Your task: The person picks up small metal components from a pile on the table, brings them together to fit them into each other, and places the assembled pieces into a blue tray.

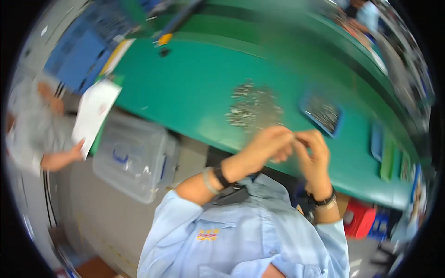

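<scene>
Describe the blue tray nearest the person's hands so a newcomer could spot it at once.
Start from the long green table and find the loose grey heap of small metal parts near its front edge. Just right of that heap, beyond the right hand, lies the blue tray. Unlike the other trays further right along the edge, it is filled with small grey parts.

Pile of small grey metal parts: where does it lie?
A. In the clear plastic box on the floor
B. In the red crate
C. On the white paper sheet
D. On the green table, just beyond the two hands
D: the pile of small grey metal parts lies loose on the green table, just beyond the left hand and right hand.
</scene>
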{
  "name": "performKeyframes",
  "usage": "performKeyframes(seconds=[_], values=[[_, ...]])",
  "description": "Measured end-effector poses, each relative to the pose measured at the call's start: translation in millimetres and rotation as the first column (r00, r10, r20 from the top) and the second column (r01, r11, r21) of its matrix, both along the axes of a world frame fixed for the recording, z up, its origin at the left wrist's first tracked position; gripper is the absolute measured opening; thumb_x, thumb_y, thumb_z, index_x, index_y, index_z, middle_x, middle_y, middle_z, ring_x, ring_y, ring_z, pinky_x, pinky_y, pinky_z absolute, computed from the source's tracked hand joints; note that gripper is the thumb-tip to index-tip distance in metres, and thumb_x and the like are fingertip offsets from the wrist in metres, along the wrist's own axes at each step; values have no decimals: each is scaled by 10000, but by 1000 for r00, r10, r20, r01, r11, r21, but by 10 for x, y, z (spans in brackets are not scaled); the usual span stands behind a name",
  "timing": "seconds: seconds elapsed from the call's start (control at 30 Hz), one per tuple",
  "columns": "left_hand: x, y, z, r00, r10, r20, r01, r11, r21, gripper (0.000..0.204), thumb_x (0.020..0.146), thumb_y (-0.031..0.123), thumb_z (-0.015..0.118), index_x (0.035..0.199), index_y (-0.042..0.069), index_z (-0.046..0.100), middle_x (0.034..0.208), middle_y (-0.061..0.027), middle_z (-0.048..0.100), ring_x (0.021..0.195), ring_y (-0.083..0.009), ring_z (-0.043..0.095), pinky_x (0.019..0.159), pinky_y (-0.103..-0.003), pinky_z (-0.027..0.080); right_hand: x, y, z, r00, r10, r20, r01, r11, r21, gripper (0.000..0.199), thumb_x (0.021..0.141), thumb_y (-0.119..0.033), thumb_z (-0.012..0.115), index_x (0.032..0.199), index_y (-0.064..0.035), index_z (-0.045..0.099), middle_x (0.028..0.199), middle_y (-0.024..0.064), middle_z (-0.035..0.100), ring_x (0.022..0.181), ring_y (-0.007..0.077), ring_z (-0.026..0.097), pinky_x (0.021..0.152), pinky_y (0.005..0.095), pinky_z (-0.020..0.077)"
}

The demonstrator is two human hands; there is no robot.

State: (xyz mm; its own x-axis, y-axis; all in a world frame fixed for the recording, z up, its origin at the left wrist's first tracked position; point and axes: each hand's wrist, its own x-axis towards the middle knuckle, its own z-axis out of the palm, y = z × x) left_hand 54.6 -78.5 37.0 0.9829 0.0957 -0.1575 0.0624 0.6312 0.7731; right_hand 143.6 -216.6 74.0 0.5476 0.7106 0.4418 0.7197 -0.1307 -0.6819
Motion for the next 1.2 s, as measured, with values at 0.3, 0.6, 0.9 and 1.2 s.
performKeyframes(seconds=[0.3,0.6,0.9,1.2], values=[[13,57,15,997,-73,27,77,975,-206,191,956,213,527,1025,36,543,730,-35,578,608,-108,545,533,-234,426,45,-4,-127,999,33,-25,-30,993,114,186,786,-27,677,963,-39,621,813,83,604,742,221,601,612,303,491],[-13,-83,88,999,6,-32,-7,1000,-25,192,951,224,539,991,36,551,705,-33,571,601,-113,534,533,-240,429,50,-130,-177,992,49,-115,-31,988,152,191,765,-29,700,938,-45,620,832,80,617,751,226,595,628,317,485],[-27,-65,71,998,-48,-46,45,997,-67,193,947,223,550,973,33,563,700,-29,571,608,-107,535,538,-232,428,22,-172,-159,1000,10,-22,-7,992,126,190,757,-37,705,924,-52,616,834,70,609,748,222,595,623,313,488],[-73,-90,45,999,23,-47,-20,999,51,224,955,235,535,1018,23,567,731,-35,586,616,-107,545,545,-229,432,38,-152,-211,1000,23,-7,-22,991,134,169,768,-51,688,913,-60,601,817,47,589,731,229,595,605,327,488]])
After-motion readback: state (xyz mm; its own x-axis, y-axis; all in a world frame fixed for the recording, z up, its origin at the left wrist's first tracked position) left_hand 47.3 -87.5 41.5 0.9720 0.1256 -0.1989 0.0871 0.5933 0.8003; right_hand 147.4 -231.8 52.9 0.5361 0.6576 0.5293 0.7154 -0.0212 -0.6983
